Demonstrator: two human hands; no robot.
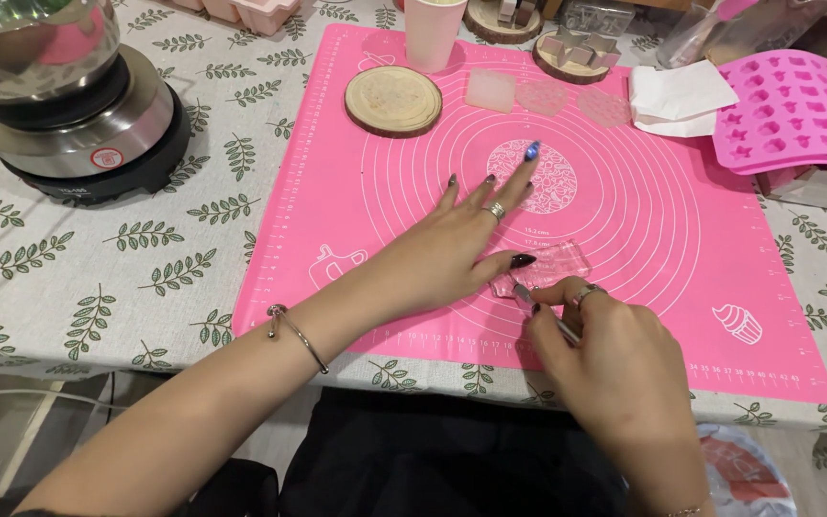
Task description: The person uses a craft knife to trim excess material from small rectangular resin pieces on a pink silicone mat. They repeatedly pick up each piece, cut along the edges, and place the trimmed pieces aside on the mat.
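Note:
A clear, pale slab (555, 264) lies on the pink silicone mat (643, 211) near its front edge. My left hand (461, 239) rests flat on the mat with fingers spread, its thumb pressing the slab's left end. My right hand (614, 359) is closed around a thin metal tool (543, 308), whose tip touches the slab's near edge. Both hands wear rings, and a bangle sits on the left wrist.
A round wooden coaster (393, 100), a pink cup (433, 33) and several pale cut pieces (490, 91) sit at the mat's far side. A pink silicone mould (796, 110) and white paper (677, 96) lie right. A metal pot on a hotplate (78, 124) stands left.

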